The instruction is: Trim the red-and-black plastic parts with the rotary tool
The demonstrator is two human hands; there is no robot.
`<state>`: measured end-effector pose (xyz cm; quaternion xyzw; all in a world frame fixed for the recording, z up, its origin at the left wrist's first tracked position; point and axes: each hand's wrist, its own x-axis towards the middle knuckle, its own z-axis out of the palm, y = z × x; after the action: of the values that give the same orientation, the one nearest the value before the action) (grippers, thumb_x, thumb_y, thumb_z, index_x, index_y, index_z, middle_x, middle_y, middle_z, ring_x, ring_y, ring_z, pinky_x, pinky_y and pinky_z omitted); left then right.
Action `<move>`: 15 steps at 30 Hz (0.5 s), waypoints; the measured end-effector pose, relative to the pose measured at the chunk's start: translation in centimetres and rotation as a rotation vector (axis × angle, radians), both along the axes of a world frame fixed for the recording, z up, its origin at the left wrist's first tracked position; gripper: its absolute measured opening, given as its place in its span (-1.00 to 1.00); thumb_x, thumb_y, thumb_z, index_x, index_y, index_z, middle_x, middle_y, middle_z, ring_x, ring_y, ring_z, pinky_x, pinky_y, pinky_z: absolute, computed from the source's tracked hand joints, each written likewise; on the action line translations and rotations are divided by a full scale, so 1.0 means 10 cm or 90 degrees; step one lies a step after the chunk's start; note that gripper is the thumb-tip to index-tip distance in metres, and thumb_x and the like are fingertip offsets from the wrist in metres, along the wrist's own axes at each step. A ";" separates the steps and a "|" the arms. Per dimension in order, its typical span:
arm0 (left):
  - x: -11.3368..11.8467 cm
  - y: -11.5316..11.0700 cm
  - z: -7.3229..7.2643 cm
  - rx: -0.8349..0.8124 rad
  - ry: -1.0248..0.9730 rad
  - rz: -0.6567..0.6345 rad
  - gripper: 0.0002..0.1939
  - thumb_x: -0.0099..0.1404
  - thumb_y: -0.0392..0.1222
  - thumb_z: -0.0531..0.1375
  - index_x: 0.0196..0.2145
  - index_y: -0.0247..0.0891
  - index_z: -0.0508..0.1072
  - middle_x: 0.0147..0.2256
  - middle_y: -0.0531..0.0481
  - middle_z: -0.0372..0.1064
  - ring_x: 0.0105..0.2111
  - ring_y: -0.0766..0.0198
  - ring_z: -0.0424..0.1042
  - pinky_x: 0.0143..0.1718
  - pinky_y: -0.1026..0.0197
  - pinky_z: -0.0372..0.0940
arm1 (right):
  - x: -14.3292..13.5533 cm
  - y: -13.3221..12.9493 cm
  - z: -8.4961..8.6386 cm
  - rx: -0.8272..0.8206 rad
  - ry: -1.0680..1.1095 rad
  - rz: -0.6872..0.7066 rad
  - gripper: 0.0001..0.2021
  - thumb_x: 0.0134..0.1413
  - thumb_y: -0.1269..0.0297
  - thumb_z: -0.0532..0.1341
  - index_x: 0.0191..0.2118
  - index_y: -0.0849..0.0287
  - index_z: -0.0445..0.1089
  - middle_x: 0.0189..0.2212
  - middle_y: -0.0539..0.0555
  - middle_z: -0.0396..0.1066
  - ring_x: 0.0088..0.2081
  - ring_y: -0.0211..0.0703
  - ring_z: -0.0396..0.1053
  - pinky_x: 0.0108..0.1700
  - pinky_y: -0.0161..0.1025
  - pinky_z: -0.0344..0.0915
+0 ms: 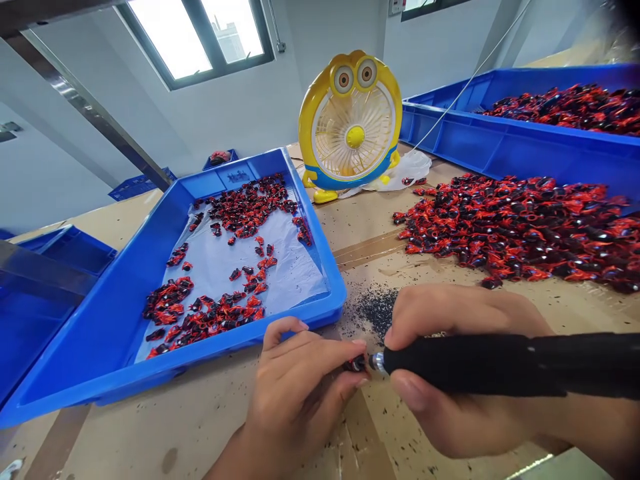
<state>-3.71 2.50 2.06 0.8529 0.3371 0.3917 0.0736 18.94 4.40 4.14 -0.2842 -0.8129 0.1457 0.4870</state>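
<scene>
the left hand (300, 383) held a small glossy black-and-red plastic piece (357, 363) pinched between the tips of its thumb and forefinger, low over the tan, cardboard-like bench (210, 427), near the front right corner of a shallow blue plastic tray (327, 287). the fingers of the right hand (465, 413) were closed around a thick black cylindrical tool (475, 363), lying level, with its silvery metal tip (379, 362) pointed at the piece; tip and piece were very close, contact could not be told. fine black shavings (377, 310) lay scattered on the bench just beyond the hands, densest beside the tray corner. the tray, lined with a thin white sheet (295, 267), contained loose black-and-red pieces, grouped at its far end and again along its near side. to the right, a broad heap of similar pieces (525, 227) rested directly on the bench, in front of a large blue plastic bin (460, 143) with more inside. a yellow-and-blue cartoon-eyed fan (355, 137) stood upright between tray and bin, beside a crumpled whitish plastic bag (413, 167).
</scene>
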 end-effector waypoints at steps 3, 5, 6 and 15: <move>0.00 0.00 0.00 -0.002 -0.008 -0.002 -0.91 0.59 -0.17 0.22 -0.09 -0.16 0.54 -0.33 0.20 0.69 -0.45 0.43 0.61 -0.04 0.16 0.20 | -0.02 0.00 -0.02 -0.013 0.018 0.006 -0.88 0.09 0.38 0.28 -0.22 0.09 0.38 -0.51 -0.14 0.43 -0.53 -0.40 0.39 -0.48 -0.44 0.31; 0.01 0.00 0.00 0.000 -0.012 0.000 -0.94 0.56 -0.20 0.25 -0.10 -0.16 0.54 -0.33 0.21 0.69 -0.45 0.43 0.61 -0.04 0.16 0.20 | -0.02 0.00 -0.03 -0.011 0.015 0.006 -0.87 0.10 0.37 0.29 -0.22 0.08 0.37 -0.51 -0.15 0.43 -0.51 -0.40 0.41 -0.45 -0.44 0.34; 0.01 0.00 0.00 0.000 -0.013 0.002 -0.95 0.55 -0.21 0.26 -0.10 -0.16 0.54 -0.33 0.21 0.69 -0.46 0.43 0.61 -0.04 0.17 0.21 | -0.01 0.00 -0.02 -0.008 0.005 0.005 -0.86 0.10 0.37 0.30 -0.21 0.08 0.38 -0.51 -0.14 0.43 -0.51 -0.39 0.42 -0.46 -0.44 0.34; 0.00 -0.01 -0.02 -0.009 -0.006 0.010 -0.92 0.54 -0.23 0.26 -0.05 -0.15 0.56 -0.34 0.17 0.69 -0.46 0.39 0.60 -0.05 0.14 0.24 | -0.01 0.00 0.01 -0.011 -0.003 0.016 -0.84 0.11 0.35 0.30 -0.22 0.05 0.32 -0.50 -0.12 0.46 -0.52 -0.34 0.46 -0.45 -0.42 0.40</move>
<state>-3.67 2.38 1.90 0.8479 0.3460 0.3940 0.0781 18.81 4.40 4.24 -0.2788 -0.8163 0.1581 0.4806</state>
